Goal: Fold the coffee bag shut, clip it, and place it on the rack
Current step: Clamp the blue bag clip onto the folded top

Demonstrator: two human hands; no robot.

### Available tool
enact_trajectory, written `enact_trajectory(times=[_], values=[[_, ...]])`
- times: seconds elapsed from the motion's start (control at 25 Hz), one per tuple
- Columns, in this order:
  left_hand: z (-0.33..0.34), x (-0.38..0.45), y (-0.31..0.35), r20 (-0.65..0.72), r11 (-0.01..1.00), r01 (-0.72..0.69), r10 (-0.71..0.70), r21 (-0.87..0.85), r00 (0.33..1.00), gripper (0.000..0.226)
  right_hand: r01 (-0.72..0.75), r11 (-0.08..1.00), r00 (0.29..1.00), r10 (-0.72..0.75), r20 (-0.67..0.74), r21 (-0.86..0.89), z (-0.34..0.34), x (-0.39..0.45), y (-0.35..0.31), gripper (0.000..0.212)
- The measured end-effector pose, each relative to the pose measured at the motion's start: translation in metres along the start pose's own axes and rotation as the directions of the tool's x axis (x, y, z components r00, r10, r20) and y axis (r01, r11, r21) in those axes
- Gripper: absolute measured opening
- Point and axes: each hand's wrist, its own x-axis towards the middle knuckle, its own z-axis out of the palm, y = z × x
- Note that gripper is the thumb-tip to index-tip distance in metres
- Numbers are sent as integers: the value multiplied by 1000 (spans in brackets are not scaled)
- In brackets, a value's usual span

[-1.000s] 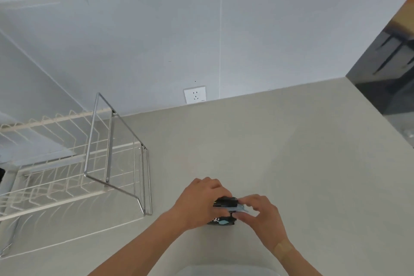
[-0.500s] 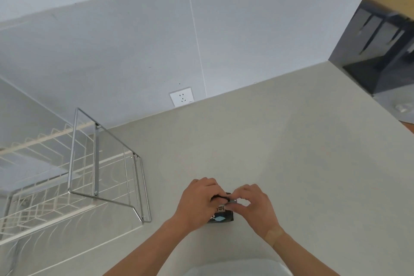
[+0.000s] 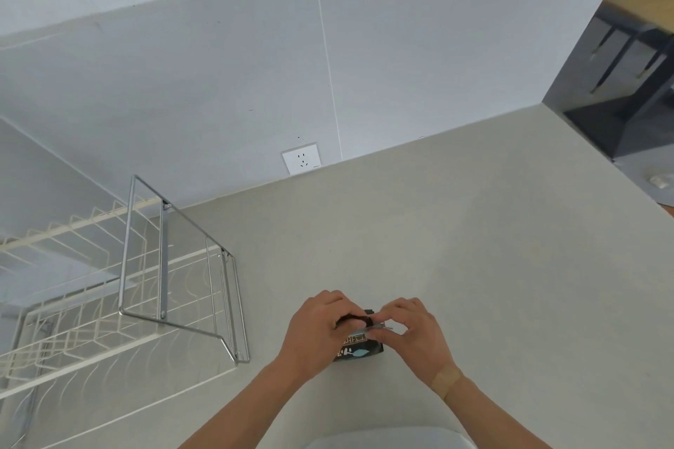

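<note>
A small black coffee bag [image 3: 359,350] with a light blue mark stands on the grey counter near the front edge. My left hand [image 3: 315,328] grips its folded top from the left. My right hand [image 3: 414,330] pinches the same top edge from the right, fingers against a thin light strip there. Whether that strip is a clip I cannot tell. Both hands hide most of the bag's top. The wire rack [image 3: 164,281], with a chrome frame and cream wire shelves, stands on the counter to the left, apart from the bag.
A white wall socket [image 3: 301,158] sits low on the wall behind the counter [image 3: 456,248]. The counter's right edge drops off to a floor with dark furniture legs [image 3: 620,58]. A beige plaster sits on my right wrist [image 3: 445,378].
The view has shifted, so the rack and socket sit a little differently in frame. My hands stay on the bag's top, the right fingers now pinched closer to the left hand.
</note>
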Motion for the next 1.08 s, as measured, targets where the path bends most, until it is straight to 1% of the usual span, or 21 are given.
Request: enact_trajectory(times=[0.08, 0.16, 0.28, 0.4, 0.48, 0.52, 0.6, 0.68, 0.76, 0.84, 0.88, 1.0, 1.08], values=[[-7, -3, -8, -14, 999, 23, -23, 26, 1000, 14, -29, 1000, 999, 29, -15, 6, -3, 1, 2, 15], [-17, -11, -23, -23, 994, 101, -101, -36, 995, 16, -60, 998, 998, 60, 0, 26, -7, 1, 5, 17], [-25, -30, -45, -31, 968, 204, -210, -146, 977, 21, -52, 998, 998, 52, 35, 16, -8, 3, 3, 25], [-20, -40, -49, -42, 945, 245, -260, -216, 965, 27, -20, 1000, 998, 20, 56, -1, -4, 8, -1, 31], [-14, -38, -45, -58, 949, 224, -242, -221, 969, 27, -40, 999, 995, 38, 92, 16, 0, 12, -2, 28], [-11, -34, -42, -65, 962, 196, -212, -192, 975, 26, -57, 998, 992, 53, 111, 29, 2, 14, -3, 29], [-7, -23, -33, -75, 992, 108, -113, -65, 991, 21, -81, 996, 987, 74, 143, 42, 7, 17, -3, 28], [-4, -13, -24, -78, 999, 22, -18, 46, 997, 15, -80, 996, 984, 73, 161, 37, 11, 20, -2, 29], [-2, -7, -20, -71, 999, -2, 6, 45, 997, 11, -85, 995, 983, 75, 165, 52, 14, 21, 0, 30], [1, -7, -21, -72, 999, 23, -25, -26, 997, 6, -97, 993, 984, 84, 159, 72, 17, 21, 1, 30], [3, -8, -22, -72, 995, 50, -57, -89, 996, 4, -95, 992, 985, 82, 150, 79, 19, 21, 1, 29], [8, -13, -22, -76, 940, 139, -171, -311, 982, 11, -89, 991, 986, 73, 151, 100, 20, 21, 4, 26], [10, -13, -21, -75, 914, 157, -198, -374, 977, 14, -72, 992, 985, 54, 165, 101, 20, 19, 6, 23]])
